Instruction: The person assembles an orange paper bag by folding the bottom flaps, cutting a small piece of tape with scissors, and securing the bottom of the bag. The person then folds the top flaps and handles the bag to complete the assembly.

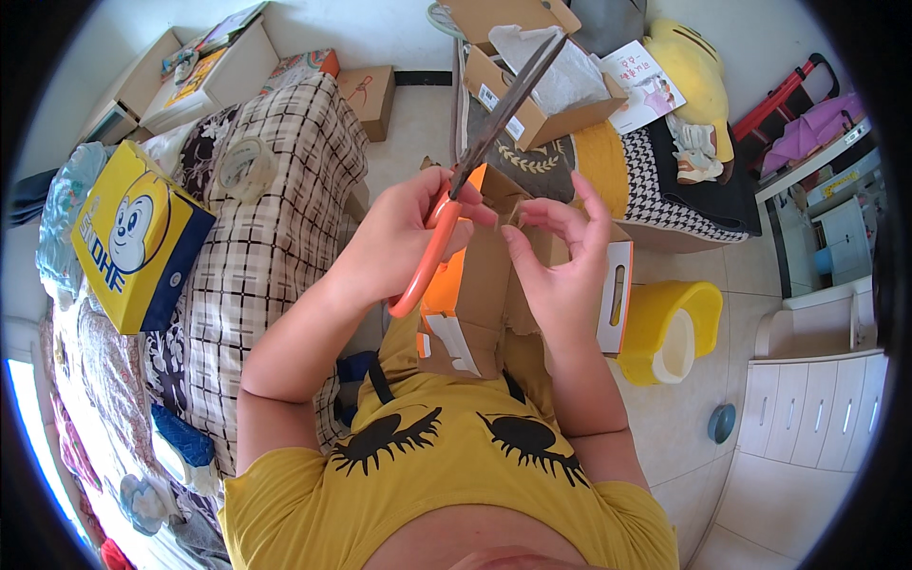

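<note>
My left hand [404, 233] grips a pair of scissors [475, 157] by its orange handles, the long dark blades shut and pointing up and away. My right hand [560, 252] pinches the top flap of a cardboard box [484, 294] that has orange and white printed sides and rests in my lap. The scissors' handles sit against the box's upper left edge. My yellow shirt fills the lower part of the view.
A bed with a checked blanket [275, 218] lies on my left, bearing a yellow box [133, 247] and a roll of tape [245, 163]. Open cardboard boxes [532, 85] sit ahead. A yellow stool [670, 328] and white cabinets [817, 408] stand on my right.
</note>
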`<control>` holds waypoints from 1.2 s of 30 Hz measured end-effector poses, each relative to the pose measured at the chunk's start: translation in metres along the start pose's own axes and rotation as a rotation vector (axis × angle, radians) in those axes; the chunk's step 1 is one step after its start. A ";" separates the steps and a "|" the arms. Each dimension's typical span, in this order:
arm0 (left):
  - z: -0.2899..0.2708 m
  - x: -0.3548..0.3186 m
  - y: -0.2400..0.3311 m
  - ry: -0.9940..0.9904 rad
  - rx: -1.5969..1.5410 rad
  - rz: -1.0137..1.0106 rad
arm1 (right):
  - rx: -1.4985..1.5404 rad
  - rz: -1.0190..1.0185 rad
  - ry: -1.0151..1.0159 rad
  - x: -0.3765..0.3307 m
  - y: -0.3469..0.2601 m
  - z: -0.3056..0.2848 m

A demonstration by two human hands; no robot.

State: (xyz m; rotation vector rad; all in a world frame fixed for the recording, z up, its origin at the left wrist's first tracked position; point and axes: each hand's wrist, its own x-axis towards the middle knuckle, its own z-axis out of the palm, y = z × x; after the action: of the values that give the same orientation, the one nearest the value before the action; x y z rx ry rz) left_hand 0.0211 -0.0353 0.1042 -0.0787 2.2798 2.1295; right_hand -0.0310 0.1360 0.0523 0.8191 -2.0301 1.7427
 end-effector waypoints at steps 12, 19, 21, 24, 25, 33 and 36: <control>0.001 -0.008 0.003 0.008 -0.093 -0.003 | -0.292 -0.187 0.049 -0.003 -0.006 0.005; 0.005 -0.016 0.010 -0.018 -0.178 -0.045 | -0.314 -0.183 0.116 0.001 -0.002 0.012; 0.005 -0.016 0.010 -0.033 -0.196 -0.044 | -0.253 -0.140 0.095 0.000 -0.004 0.011; 0.005 -0.017 0.011 -0.042 -0.211 -0.042 | -0.200 -0.117 0.077 0.000 -0.003 0.011; 0.005 -0.017 0.011 -0.041 -0.212 -0.037 | -0.189 -0.116 0.073 -0.001 -0.003 0.011; 0.008 -0.016 0.009 -0.021 -0.223 -0.019 | -0.094 -0.077 0.017 -0.004 -0.001 0.013; 0.005 -0.013 0.010 -0.056 -0.229 -0.038 | -0.120 -0.080 0.021 -0.004 0.001 0.012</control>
State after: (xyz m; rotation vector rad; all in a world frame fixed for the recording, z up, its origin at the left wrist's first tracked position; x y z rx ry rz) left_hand 0.0338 -0.0296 0.1140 -0.0647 1.9799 2.3326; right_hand -0.0267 0.1254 0.0469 0.8287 -2.0375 1.5644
